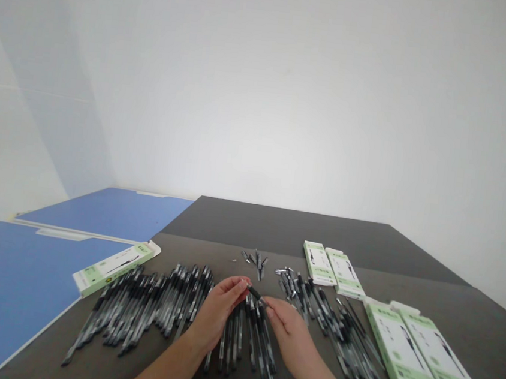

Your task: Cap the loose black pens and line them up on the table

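Note:
A dark pen point(255, 293) is held between both hands above the middle of the table. The fingertips of my left hand point(221, 304) pinch its upper left end. At its lower right end, my right hand point(287, 321) is closed on the pen. Under and between the hands lie several clear-barrelled pens point(255, 340) with black grips. A wide pile of similar pens point(150, 302) spreads to the left of my left hand. More pens point(337, 331) lie right of my right hand. Beyond the hands sits a small group of short pen caps point(258, 263).
A green and white pen box point(116, 265) lies by the left pile. Two smaller-looking boxes point(320, 264) lie at the back right, and two larger-looking boxes point(411, 360) at the front right. Blue panels point(46, 264) adjoin the dark table point(294, 227) on the left; a white wall stands behind.

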The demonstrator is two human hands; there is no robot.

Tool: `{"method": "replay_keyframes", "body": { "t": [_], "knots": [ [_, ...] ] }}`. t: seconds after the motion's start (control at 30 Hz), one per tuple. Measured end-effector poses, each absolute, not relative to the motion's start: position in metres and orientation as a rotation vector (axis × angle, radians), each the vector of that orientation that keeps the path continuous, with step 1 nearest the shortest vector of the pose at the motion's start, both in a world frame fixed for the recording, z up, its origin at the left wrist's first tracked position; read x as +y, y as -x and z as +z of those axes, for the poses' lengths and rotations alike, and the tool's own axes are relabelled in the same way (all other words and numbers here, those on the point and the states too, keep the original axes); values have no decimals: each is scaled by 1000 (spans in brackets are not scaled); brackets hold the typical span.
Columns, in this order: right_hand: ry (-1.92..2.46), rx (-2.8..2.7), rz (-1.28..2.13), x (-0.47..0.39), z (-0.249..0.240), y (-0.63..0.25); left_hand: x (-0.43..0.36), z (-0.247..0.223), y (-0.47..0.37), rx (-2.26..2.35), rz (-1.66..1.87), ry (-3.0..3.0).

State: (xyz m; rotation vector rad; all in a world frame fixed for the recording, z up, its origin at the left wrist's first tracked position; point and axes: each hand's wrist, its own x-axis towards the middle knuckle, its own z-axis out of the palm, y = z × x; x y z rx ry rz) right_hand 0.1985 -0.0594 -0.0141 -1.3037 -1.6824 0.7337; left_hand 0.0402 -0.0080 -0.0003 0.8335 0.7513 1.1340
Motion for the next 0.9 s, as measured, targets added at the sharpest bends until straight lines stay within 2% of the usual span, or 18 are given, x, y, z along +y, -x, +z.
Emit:
{"method": "replay_keyframes", "body": {
  "t": [0.13, 0.27, 0.43, 0.53, 0.7, 0.83, 0.9],
  "knots": [
    [1119, -1217, 1259, -62, -15, -193, -9, 2, -39, 735, 1133, -927],
    [1046, -1044, 1414, -64, -9, -192, -12, 3, -40, 729, 1113, -997],
    [781, -923, 1813, -67, -4, -196, -14, 3, -39, 671, 1080, -1023],
    [757, -909, 1846, -68, -2, -195, -14, 2, -39, 671, 1075, -1037],
    [873, -882, 1621, -65, -4, -191, -14, 1, -41, 725, 1088, -1070],
    [821, -903, 1760, -65, -8, -190, -14, 1, -42, 678, 1083, -1060],
    [849, -915, 1715, -64, -9, -188, -14, 1, -42, 698, 1091, -1061]
  ]
}}
